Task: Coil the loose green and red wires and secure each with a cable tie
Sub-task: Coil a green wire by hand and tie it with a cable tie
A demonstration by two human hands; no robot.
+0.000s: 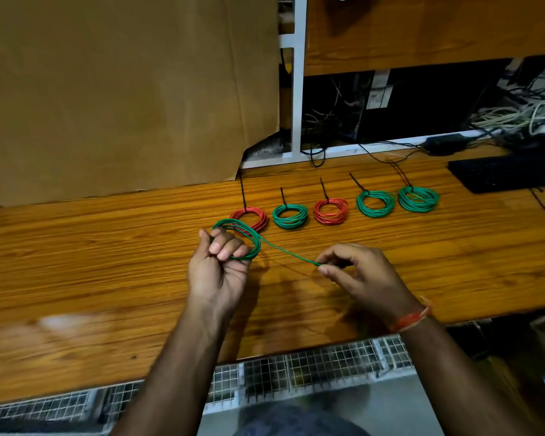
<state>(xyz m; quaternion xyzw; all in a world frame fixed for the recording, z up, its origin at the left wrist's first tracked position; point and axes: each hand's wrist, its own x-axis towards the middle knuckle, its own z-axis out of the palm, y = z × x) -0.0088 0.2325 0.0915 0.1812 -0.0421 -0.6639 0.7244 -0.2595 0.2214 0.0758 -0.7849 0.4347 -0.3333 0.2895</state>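
Coiling a green wire (237,238), the left hand (219,269) gripped the thin, springy loops at the desk's (107,247) centre, fingers curled through them. At its three o'clock, close by, the right hand (359,272) pinched the loose tail. Light, slick plastic insulation likely wants to spring open, so the bundle seems best held where the turns cross. Five round coils (331,211), red and green, lay tied with black ties (324,188) toward one o'clock.
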